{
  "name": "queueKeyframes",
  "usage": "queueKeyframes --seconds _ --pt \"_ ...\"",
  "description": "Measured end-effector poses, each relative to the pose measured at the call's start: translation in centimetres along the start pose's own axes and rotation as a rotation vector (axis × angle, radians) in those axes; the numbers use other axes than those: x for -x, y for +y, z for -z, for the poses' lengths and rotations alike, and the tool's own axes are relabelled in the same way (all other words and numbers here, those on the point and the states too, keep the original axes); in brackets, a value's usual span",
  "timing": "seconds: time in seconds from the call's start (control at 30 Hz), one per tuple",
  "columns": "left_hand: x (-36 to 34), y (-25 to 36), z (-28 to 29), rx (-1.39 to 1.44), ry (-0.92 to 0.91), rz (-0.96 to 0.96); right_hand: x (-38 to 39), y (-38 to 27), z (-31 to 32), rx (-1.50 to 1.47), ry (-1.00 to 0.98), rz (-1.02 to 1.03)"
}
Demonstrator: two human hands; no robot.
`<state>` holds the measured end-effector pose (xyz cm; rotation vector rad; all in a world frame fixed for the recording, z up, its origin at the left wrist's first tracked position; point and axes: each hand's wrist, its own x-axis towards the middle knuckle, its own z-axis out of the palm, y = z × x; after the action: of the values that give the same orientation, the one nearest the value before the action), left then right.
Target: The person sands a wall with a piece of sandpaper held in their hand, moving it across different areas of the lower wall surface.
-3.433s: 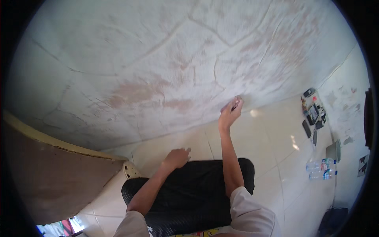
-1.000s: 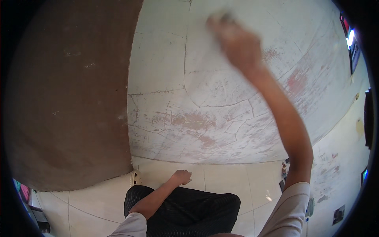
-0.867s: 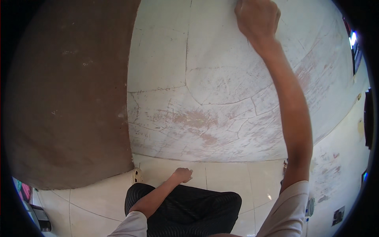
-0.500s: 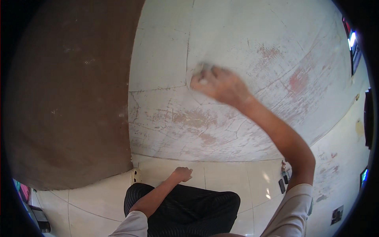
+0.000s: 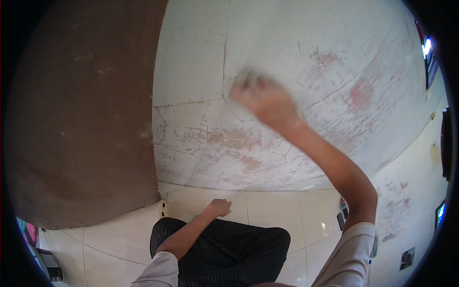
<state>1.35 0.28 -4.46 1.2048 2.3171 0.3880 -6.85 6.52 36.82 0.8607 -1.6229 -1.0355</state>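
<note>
Here, the right hand (image 5: pixel 267 99) is up in front of the white wall (image 5: pixel 282 33), near the middle of it. It is blurry. Its fingers bend around a small grey thing (image 5: pixel 246 79) and pinch it. The grey thing is at the front of the hand, on the wall side. It is too fuzzy to tell what it is, or if it touches the wall.

The left hand (image 5: pixel 220 207) is low down, just past the edge of the black cloth (image 5: pixel 222 248) over the person's legs. Its fingers look curled, but we see mostly the back of the hand, so I cannot tell if they press together or hold something. This hand is well apart from the other one.

The wall has thin dark cracks. Brown and pink patches show lower down and to the right. A big brown board (image 5: pixel 86 119) stands at the left. By its bottom corner is a pale thing with dark holes (image 5: pixel 164 209). The floor (image 5: pixel 272 205) has shiny cream tiles. A dark thing (image 5: pixel 341 221) lies on it, beside the right arm.
</note>
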Motion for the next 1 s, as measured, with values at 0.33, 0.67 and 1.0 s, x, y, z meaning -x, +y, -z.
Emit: queueKeyframes --seconds 0.33,0.67,1.0 --pt "0.1 0.1 0.4 0.027 0.008 -0.010 -8.6 14.0 3.8 -0.067 0.391 -0.402" --pt "0.2 -0.5 0.3 0.028 0.016 -0.015 0.5 -2.5 1.0 -0.251 -0.053 0.054" --pt "0.0 0.0 0.4 0.006 0.005 -0.007 -8.0 12.5 3.3 -0.121 0.322 -0.582"
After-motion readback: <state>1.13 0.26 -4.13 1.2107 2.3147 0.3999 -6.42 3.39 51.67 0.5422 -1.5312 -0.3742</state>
